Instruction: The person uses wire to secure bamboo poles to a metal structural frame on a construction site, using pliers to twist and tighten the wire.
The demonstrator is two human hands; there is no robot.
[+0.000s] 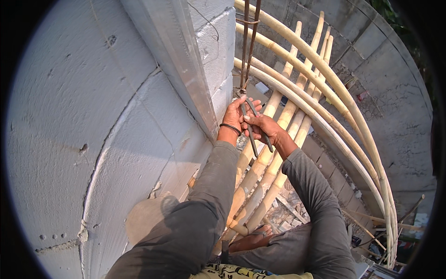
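A pair of dark long-handled pincers is between my two hands, its handles pointing down toward me. My right hand is closed round the handles, thumb on top. Close beneath the pincers' head, my left hand has its fingers curled around the tool from behind; whether it also pinches wire there is hidden. The head meets the lower part of two upright rusty steel rods. A thin wire tie crosses these rods higher up.
A grey block wall with a metal channel rises at left. Several bamboo poles lie lengthwise below me, crossed by long bamboo rails at right. My foot rests among the poles. Rubble shows beneath.
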